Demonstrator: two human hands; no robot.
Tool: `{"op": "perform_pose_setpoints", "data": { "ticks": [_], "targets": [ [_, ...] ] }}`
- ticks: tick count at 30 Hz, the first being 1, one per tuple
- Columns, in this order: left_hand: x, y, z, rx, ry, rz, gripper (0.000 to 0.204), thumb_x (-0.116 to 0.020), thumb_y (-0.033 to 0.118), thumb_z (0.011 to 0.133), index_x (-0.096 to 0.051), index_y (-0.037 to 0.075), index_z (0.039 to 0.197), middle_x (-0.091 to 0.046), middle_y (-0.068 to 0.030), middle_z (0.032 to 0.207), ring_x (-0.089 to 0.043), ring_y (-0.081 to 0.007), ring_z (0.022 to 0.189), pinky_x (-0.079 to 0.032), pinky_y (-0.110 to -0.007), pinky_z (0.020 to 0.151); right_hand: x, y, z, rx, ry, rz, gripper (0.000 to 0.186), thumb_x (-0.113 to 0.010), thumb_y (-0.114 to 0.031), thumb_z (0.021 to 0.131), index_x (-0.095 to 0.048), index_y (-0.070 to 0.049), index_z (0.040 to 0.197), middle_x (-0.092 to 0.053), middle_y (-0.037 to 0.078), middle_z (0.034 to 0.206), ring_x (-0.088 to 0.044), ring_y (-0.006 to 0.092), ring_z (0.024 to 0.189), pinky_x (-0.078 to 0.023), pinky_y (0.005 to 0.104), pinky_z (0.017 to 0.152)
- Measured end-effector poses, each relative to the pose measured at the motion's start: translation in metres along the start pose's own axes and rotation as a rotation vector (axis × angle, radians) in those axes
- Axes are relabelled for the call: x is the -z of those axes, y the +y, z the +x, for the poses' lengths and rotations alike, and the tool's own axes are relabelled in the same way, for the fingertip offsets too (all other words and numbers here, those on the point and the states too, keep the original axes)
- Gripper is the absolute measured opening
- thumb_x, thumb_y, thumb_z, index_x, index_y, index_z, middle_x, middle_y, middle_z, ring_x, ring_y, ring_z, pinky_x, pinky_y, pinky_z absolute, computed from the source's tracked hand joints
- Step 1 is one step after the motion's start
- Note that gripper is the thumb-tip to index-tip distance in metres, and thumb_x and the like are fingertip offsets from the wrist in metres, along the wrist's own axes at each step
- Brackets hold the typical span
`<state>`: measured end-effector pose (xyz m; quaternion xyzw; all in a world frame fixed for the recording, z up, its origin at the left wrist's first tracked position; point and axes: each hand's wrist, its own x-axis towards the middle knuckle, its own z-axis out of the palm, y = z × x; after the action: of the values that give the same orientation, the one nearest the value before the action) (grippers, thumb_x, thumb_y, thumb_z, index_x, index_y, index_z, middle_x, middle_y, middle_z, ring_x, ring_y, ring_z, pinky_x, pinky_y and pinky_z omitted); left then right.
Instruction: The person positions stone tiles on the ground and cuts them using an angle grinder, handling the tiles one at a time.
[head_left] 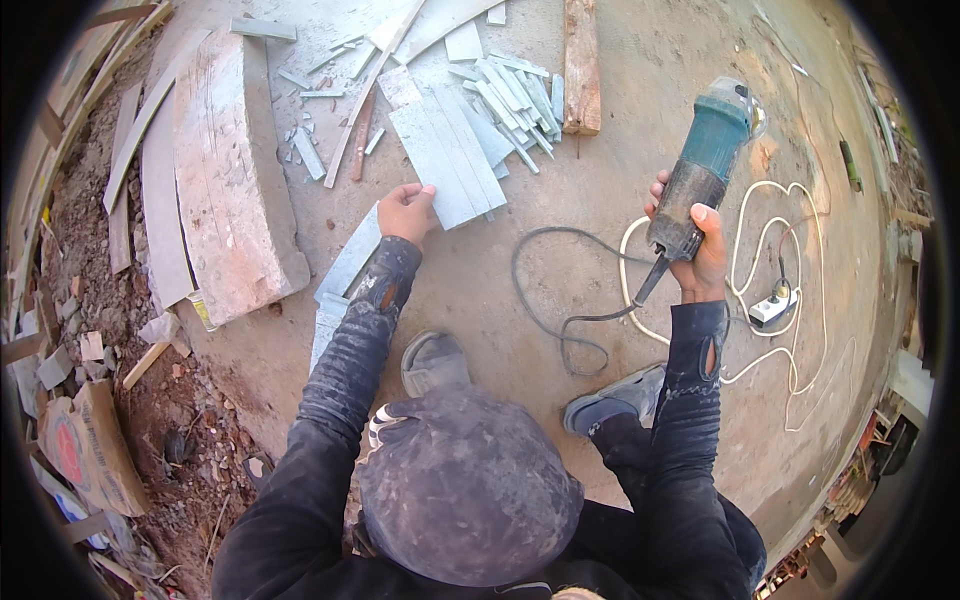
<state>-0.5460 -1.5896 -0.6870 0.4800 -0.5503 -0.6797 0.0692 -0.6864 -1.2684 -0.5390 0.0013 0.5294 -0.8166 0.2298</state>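
My right hand (702,240) is wrapped round the rear body of a teal and black angle grinder (708,145). The grinder's guarded disc end points away from me, up and to the right, and its dark cord hangs from the back. My left hand (408,212) pinches the near left edge of a pale grey-green tile (447,155), the thumb lying on top. Thin dark lines run along the tile's length. Other flat pieces lie partly under its right side. Beside my left forearm is a narrow tile strip (349,255), partly covered by the sleeve.
Cut tile strips (510,95) are heaped beyond the tile. A wooden beam (581,65) lies at the far middle, and a long dusty block (232,180) on the left. On the right, a white power strip (774,306) sits among looped white cable (822,290). Rubble (205,420) borders the floor at left.
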Motion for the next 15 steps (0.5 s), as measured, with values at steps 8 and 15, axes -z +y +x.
{"op": "perform_pose_setpoints", "data": {
  "ticks": [8, 15],
  "targets": [
    [0.008, -0.009, 0.010, -0.129, 0.087, 0.137, 0.030, -0.071, 0.017, 0.088, -0.062, -0.003, 0.107, -0.066, -0.0073, 0.087, -0.065, -0.0163, 0.076, -0.055, -0.031, 0.066, -0.008, 0.035, 0.002, -0.202, 0.102, -0.103, 0.036, -0.069, -0.023, 0.083, -0.056, 0.000, 0.108, -0.064, 0.010, 0.091, -0.066, 0.0187, 0.080, -0.055, 0.0297, 0.065],
    [-0.036, 0.032, -0.123, -0.455, -0.338, 0.367, 0.037, -0.073, 0.028, 0.086, -0.067, -0.003, 0.105, -0.071, -0.0113, 0.085, -0.066, -0.0153, 0.076, -0.051, -0.028, 0.071, -0.033, 0.074, -0.002, -0.210, 0.034, -0.194, 0.032, -0.071, -0.017, 0.082, -0.057, -0.001, 0.106, -0.065, 0.009, 0.087, -0.064, 0.0143, 0.073, -0.053, 0.0270, 0.064]
  ]
}}
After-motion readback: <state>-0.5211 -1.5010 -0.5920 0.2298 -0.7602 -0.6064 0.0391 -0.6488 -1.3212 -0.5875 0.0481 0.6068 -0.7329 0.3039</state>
